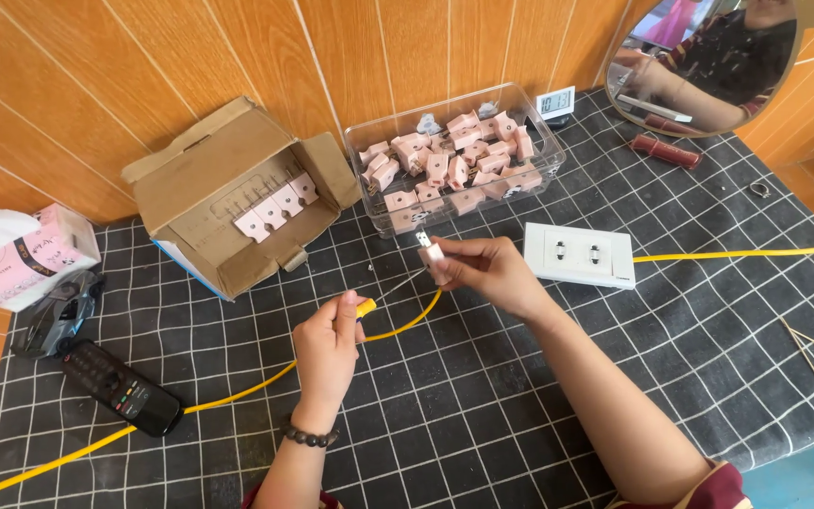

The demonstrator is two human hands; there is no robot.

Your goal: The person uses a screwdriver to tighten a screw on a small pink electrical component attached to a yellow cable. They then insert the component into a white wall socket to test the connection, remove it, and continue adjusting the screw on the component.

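I judge the work to be at an early-to-middle stage: one pink plug (433,253) is out of the clear tub (456,158) and sits at the end of the yellow cable (237,388), but I cannot tell whether the wire is fixed into it yet. Many plugs lie in the tub, and a few more in the open cardboard box (237,193).

My right hand (488,273) is closed around that plug, pinching it above the desk (482,415), just left of the white wall socket (578,254). My left hand (328,347) is clamped on the cable near its yellow tip, thumb pressed on top. The two hands are near each other, not touching, with the cable looping between them.
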